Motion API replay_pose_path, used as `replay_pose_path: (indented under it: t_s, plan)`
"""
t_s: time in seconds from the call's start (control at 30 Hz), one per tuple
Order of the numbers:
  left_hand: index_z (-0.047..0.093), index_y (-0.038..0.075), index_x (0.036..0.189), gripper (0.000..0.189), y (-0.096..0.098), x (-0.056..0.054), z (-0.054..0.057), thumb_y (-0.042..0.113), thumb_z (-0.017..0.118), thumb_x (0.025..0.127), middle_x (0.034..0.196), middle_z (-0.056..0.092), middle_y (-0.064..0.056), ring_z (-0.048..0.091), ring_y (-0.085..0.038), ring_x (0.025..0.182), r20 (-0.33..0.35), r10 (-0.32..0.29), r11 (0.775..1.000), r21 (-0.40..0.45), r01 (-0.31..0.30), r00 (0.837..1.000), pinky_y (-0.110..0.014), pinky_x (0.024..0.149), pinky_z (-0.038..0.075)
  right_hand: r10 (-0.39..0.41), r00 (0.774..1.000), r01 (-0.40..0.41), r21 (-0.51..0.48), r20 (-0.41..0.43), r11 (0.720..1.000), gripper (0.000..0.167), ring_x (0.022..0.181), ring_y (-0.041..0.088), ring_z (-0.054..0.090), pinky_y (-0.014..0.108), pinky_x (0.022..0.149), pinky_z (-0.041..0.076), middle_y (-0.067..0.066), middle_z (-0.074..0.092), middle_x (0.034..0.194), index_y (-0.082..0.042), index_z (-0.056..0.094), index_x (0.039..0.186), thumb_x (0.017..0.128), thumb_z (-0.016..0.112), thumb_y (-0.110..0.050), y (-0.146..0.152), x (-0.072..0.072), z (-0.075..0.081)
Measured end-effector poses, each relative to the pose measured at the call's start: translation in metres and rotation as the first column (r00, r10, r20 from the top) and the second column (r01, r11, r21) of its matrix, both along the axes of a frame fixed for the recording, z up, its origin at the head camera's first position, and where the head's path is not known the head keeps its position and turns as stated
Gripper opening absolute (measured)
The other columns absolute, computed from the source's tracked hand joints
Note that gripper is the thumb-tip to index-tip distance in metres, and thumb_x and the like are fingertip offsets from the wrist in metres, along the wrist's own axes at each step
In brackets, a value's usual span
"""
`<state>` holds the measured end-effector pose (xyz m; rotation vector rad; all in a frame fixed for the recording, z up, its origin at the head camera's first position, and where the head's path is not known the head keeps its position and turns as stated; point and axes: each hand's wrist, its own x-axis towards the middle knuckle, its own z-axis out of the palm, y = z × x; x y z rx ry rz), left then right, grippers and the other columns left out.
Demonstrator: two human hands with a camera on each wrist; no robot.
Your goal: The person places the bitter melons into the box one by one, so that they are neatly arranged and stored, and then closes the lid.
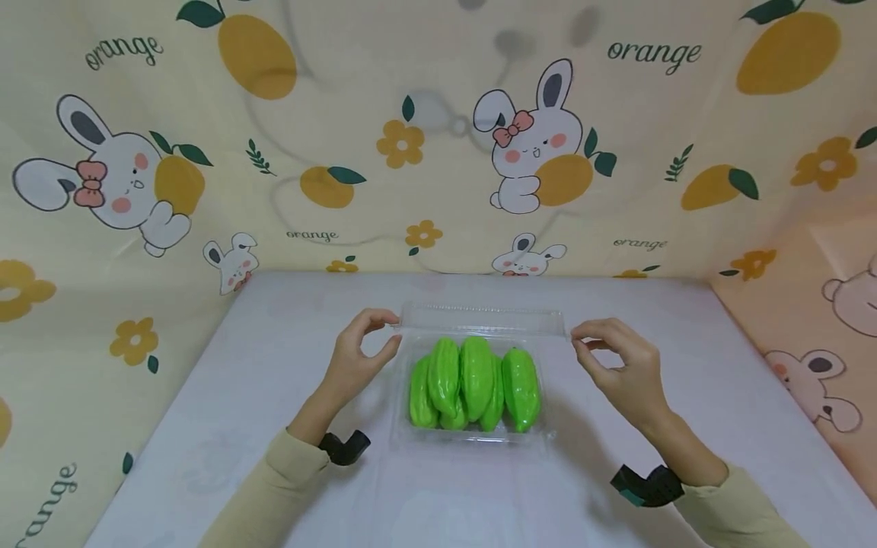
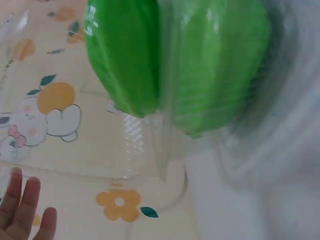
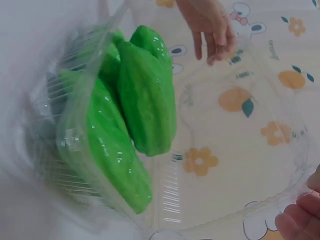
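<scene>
A clear plastic clamshell box [image 1: 473, 437] stands on the table with its hinged lid [image 1: 483, 321] raised at the far side. Several glossy green, ribbed, pepper-like pieces [image 1: 477, 373] lie inside it, side by side. My right hand [image 1: 623, 365] pinches the lid's right edge between thumb and forefinger; in the right wrist view its fingertips [image 3: 295, 215] meet that clear rim. At the lid's left corner is my left hand [image 1: 359, 346], its forefinger at the edge and its thumb apart below. In the left wrist view its other fingers [image 2: 25, 205] are extended.
The white tabletop [image 1: 274, 327] surrounds the box. A patterned cloth [image 1: 438, 190] with rabbits and oranges hangs behind and at the left, and a peach cloth [image 1: 808, 304] at the right. A black wrist camera [image 1: 647, 485] sits on each wrist.
</scene>
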<state>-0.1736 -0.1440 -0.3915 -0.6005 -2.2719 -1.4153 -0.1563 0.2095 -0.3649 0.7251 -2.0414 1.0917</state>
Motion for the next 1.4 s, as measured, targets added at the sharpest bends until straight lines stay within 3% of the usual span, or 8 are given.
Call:
replay_pose_path:
  t_s: [0.27,0.4,0.57,0.7,0.93,1.17,1.4]
  plan:
    - [0.061,0.002,0.106,0.021,-0.002,0.011,0.000,-0.001,0.067,0.085,0.107,0.066,-0.011,0.061,-0.019,0.105,-0.012,-0.024,1.000,-0.015,0.023,1.000,-0.029,0.100,0.051,0.034,0.999,-0.034,-0.005,-0.029,0.999,0.018,0.079,-0.007,0.058,0.003,0.074,0.049,0.015,0.065,0.078,0.005,0.071,0.083,0.068,0.070,0.016,0.003,0.007,-0.006]
    - [0.061,0.004,0.103,0.019,-0.003,0.014,-0.002,0.001,0.068,0.086,0.107,0.066,-0.010,0.060,-0.014,0.106,0.009,-0.046,0.999,-0.014,0.047,0.999,-0.027,0.101,0.049,0.040,0.999,-0.041,0.026,0.033,0.999,0.019,0.078,-0.010,0.057,0.003,0.074,0.049,0.002,0.067,0.076,0.003,0.071,0.085,0.070,0.069,0.015,0.007,0.013,-0.007]
    - [0.060,0.006,0.101,0.020,-0.005,0.020,-0.001,0.003,0.072,0.084,0.108,0.065,-0.009,0.058,-0.008,0.106,0.036,-0.078,0.997,-0.017,0.079,0.996,-0.024,0.101,0.048,0.071,0.990,-0.067,-0.035,0.123,0.997,0.017,0.071,-0.010,0.060,0.005,0.069,0.051,-0.007,0.066,0.076,0.007,0.069,0.086,0.076,0.063,0.020,0.005,0.017,-0.012]
    - [0.060,0.005,0.102,0.022,-0.006,0.023,-0.002,0.004,0.072,0.084,0.109,0.065,-0.010,0.058,-0.008,0.105,0.053,-0.106,0.994,-0.026,0.108,0.993,-0.025,0.100,0.048,0.132,0.971,-0.106,-0.140,0.199,0.985,0.011,0.063,-0.003,0.062,0.010,0.063,0.053,-0.007,0.065,0.073,0.010,0.065,0.084,0.082,0.059,0.019,0.001,0.021,-0.017]
    - [0.059,0.008,0.106,0.018,-0.008,0.030,-0.004,0.007,0.067,0.089,0.114,0.064,-0.009,0.057,-0.008,0.112,0.113,-0.122,0.992,-0.030,0.126,0.986,-0.028,0.103,0.047,0.246,0.916,-0.146,-0.306,0.318,0.941,0.005,0.061,0.003,0.062,0.015,0.058,0.054,-0.009,0.066,0.073,0.019,0.057,0.086,0.087,0.052,0.019,-0.002,0.027,-0.017]
    - [0.059,0.008,0.105,0.013,-0.009,0.033,-0.008,0.008,0.063,0.092,0.116,0.064,-0.009,0.056,-0.007,0.115,0.129,-0.130,0.990,-0.042,0.136,0.983,-0.030,0.104,0.047,0.281,0.885,-0.162,-0.322,0.372,0.933,0.008,0.061,0.005,0.061,0.016,0.056,0.053,-0.007,0.065,0.070,0.013,0.058,0.085,0.088,0.053,0.018,-0.002,0.030,-0.016]
    - [0.060,0.006,0.105,0.017,-0.010,0.036,-0.016,0.008,0.066,0.089,0.120,0.064,-0.009,0.058,-0.021,0.118,0.148,-0.120,0.989,-0.065,0.130,0.982,-0.036,0.104,0.048,0.267,0.856,-0.175,-0.239,0.442,0.955,0.003,0.060,0.007,0.061,0.018,0.057,0.054,-0.007,0.063,0.071,0.015,0.057,0.089,0.087,0.056,0.016,0.004,0.034,-0.026]
